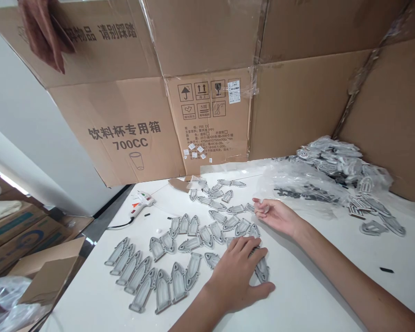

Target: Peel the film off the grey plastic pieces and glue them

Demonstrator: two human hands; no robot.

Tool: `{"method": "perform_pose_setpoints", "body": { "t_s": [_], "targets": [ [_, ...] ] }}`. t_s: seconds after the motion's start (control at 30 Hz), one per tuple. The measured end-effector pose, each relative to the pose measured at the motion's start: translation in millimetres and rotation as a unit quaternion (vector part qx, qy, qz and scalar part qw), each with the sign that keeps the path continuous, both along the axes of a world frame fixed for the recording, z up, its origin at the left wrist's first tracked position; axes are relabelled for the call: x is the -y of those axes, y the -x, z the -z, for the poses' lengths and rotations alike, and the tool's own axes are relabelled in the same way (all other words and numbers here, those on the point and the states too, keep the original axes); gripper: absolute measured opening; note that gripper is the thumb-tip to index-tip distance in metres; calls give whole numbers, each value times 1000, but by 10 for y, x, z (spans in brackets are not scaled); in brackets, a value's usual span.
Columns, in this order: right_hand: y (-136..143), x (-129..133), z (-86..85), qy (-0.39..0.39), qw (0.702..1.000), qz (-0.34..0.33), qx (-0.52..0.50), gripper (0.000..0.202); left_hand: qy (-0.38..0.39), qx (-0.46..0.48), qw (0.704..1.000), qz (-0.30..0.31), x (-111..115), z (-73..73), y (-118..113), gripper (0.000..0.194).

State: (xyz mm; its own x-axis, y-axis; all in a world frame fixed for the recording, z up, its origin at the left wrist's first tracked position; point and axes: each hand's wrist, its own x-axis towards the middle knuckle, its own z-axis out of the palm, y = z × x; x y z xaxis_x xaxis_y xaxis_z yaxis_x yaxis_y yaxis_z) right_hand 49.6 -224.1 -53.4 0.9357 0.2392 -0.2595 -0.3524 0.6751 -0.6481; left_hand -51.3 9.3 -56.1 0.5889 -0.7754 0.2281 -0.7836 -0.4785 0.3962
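Observation:
Many grey bullet-shaped pieces (163, 291) lie in rows on the white table (297, 286). My left hand (237, 272) rests palm down over some of them, its fingers spread and curved, the thumb apart on the table; one grey piece (262, 269) shows between thumb and fingers. Beyond it, my right hand (275, 216) is held with its fingers curled, thumb and fingertips close together around something small and whitish that I cannot make out. It is beside the far right end of the rows.
A white glue gun (142, 205) with a black cord lies at the back left. Cardboard (207, 120) stands behind the table. Clear plastic bags (307, 184) and a heap of grey pieces (332, 159) are at the back right. Boxes (20, 230) stand at the left.

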Motion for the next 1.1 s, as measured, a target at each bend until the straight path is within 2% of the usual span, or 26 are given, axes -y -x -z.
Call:
{"method": "perform_pose_setpoints", "body": {
  "t_s": [0.13, 0.27, 0.43, 0.57, 1.1],
  "targets": [
    [-30, 25, 63, 62, 997, -3, 44, 31, 2, -2, 1000, 2, 1, 4, -2, 61],
    [-78, 111, 121, 145, 983, 19, 107, 34, 4, -4, 1000, 0, 4, 6, -1, 61],
    [-161, 218, 235, 276, 946, 48, 162, 33, -1, 1, 1000, 1, 6, 6, 3, 60],
    [-249, 184, 324, 352, 915, 68, 186, 33, -4, 2, 1000, 1, 2, 6, 0, 60],
    [-361, 64, 373, 436, 874, 85, 199, 31, -4, 0, 1000, 4, -1, -19, 2, 60]
  ]
}}
